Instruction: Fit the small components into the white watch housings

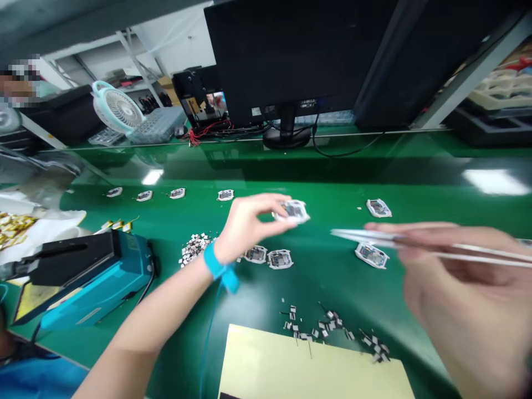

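Green shiny bench mat point(316, 166) fills the head view. The left hand point(248, 224) pinches a small white-edged circuit board point(293, 211) in its fingertips, up above the mat. The right hand point(457, 271), far right and blurry, is closed around long thin white tweezers point(374, 238). Two more white-edged boards point(280, 259) lie just past the left wrist, near a heap of tiny silver bits point(194, 249).

White-edged circuit module point(293, 211), pinched, slightly tilted; slim tweezers point(366, 236), tips pointing left.
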A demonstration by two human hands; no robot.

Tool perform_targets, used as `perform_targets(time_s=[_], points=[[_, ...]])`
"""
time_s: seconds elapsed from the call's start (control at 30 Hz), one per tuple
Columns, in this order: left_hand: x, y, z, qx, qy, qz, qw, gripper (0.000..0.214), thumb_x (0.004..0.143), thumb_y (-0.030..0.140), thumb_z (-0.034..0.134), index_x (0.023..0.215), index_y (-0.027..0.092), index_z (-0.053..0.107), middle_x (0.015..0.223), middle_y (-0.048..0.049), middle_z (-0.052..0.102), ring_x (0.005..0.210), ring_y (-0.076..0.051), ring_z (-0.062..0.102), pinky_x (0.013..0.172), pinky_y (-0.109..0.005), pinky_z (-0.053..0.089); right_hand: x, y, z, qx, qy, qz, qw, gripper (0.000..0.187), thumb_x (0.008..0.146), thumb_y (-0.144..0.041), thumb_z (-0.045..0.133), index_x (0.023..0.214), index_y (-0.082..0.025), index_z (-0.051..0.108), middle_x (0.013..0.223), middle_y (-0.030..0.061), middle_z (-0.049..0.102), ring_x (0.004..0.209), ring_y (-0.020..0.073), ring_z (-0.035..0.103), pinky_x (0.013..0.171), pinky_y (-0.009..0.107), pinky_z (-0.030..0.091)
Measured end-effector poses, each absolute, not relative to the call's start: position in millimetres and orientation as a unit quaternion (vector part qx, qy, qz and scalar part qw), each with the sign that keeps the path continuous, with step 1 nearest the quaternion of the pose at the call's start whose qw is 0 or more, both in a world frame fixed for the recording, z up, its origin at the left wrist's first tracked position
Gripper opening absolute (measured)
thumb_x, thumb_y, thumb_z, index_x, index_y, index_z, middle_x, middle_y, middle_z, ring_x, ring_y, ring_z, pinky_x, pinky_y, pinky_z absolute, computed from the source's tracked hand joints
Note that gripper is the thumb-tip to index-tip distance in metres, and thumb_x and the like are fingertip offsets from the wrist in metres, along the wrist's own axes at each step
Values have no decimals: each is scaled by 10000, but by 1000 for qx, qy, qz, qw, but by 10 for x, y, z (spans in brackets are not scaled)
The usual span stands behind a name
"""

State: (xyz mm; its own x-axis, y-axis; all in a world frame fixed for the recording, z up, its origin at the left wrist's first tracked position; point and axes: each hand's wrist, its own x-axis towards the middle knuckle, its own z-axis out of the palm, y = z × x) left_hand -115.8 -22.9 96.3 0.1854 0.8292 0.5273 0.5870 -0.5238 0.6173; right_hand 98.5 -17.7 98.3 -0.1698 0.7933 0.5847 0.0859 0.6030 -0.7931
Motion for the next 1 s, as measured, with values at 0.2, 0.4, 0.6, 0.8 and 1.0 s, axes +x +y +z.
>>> perform_targets(time_s=[0.2, 0.4, 0.6, 0.8, 1.0], points=[[-1739, 751, 302, 721, 593, 320, 161, 204, 834, 296, 542, 882, 100, 575, 924, -60, 612, 850, -163, 599, 762, -346, 508, 961, 40, 935, -365, -561, 276, 689, 142, 635, -128, 717, 725, -217, 651, 727, -3, 666, 739, 168, 652, 662, 281, 557], [-1786, 645, 325, 740, 598, 270, 149, 293, 873, 302, 468, 1105, 127, 498, 1116, -78, 522, 984, -214, 541, 834, -408, 471, 1021, -13, 978, -376, -567, 274, 679, 130, 633, -145, 718, 726, -205, 650, 756, 12, 668, 741, 198, 652, 708, 354, 557], [-1341, -201, 369, 792, 549, 206, 168, 732, 605, 352, 759, 1214, 122, 426, 1136, -143, 565, 1108, -310, 495, 997, -552, 303, 1056, -50, 997, -385, -567, 288, 669, 143, 655, -183, 716, 766, -234, 642, 814, 13, 663, 804, 204, 646, 648, 322, 559], [-1126, -453, 275, 779, 553, 234, 181, 580, 707, 119, 639, 1227, 154, 383, 1026, -103, 634, 916, -227, 620, 851, -405, 492, 1009, -176, 1045, -347, -641, 327, 601, 163, 670, -139, 688, 784, -249, 650, 801, -24, 674, 726, 137, 652, 625, 206, 584], [-976, -702, 889, 718, 478, 443, 243, 703, 678, 168, 678, 1280, 206, 319, 1039, -54, 632, 907, -166, 622, 833, -279, 518, 954, -334, 1053, -296, -740, 359, 487, 156, 686, -233, 685, 824, -292, 642, 796, -22, 674, 745, 164, 651, 596, 247, 587]])
